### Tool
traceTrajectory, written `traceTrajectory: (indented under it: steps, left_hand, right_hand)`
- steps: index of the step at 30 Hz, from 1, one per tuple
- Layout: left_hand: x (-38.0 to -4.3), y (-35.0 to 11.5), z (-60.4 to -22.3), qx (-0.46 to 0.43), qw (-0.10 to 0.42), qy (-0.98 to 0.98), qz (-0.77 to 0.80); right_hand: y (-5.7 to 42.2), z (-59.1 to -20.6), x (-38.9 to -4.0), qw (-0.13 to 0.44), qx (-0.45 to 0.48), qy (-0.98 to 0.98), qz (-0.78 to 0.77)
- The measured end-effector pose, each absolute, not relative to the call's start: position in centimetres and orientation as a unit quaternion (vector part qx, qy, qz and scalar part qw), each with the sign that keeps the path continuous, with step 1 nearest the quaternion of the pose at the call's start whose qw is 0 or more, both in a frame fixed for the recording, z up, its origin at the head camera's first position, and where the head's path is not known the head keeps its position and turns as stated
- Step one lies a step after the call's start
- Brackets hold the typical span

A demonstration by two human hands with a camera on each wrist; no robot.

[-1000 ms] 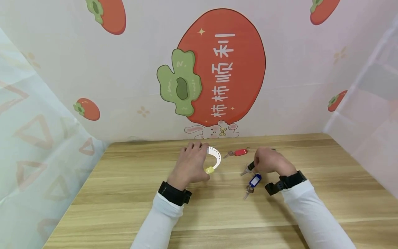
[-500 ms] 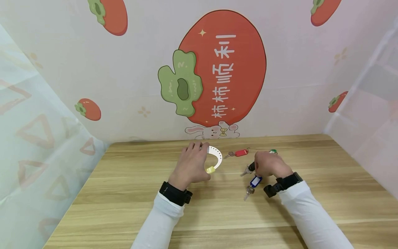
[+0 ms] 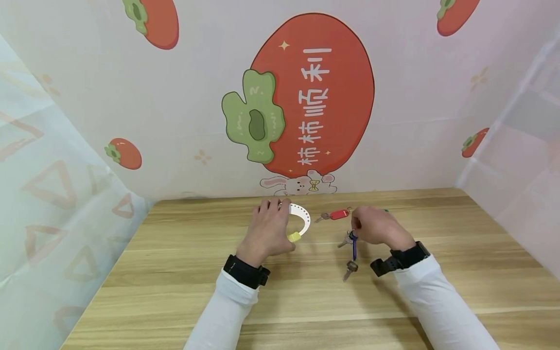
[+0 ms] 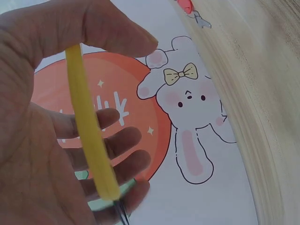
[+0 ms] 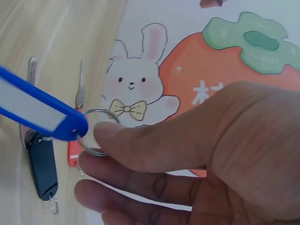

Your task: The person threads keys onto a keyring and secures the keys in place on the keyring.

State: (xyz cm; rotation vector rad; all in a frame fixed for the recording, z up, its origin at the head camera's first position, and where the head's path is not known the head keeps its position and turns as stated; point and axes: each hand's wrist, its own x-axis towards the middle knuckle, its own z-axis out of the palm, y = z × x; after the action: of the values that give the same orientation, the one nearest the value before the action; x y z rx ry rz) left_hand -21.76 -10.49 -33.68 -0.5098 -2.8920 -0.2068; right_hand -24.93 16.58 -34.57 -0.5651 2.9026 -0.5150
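Observation:
My left hand grips a white curved band with a row of holes, which has a yellow end piece. In the left wrist view a yellow strip crosses in front of the palm, with a thin metal piece at its lower end. My right hand pinches a metal split ring between thumb and forefinger. From that ring hangs a blue key tag, seen edge-on in the head view, with a key below it. A black key tag lies close by, its key pointing left.
A red key tag with its key lies farther back on the wooden table. A bit of green shows behind the right hand. Printed cloth walls stand at the back and both sides.
The blue key tag lay flat on the table; its ring end is now lifted and the tag stands edge-on. My right hand has shifted slightly left. My left hand has barely moved.

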Motion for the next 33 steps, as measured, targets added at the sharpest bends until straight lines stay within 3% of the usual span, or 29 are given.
traceTrajectory:
  steps: [33]
  left_hand:
    - [-21.8, -10.6, -33.4, -0.149, 0.127, -0.977, -0.078]
  right_hand:
    - [14.4, -32.4, -23.4, -0.088, -0.219, 0.924, -0.301]
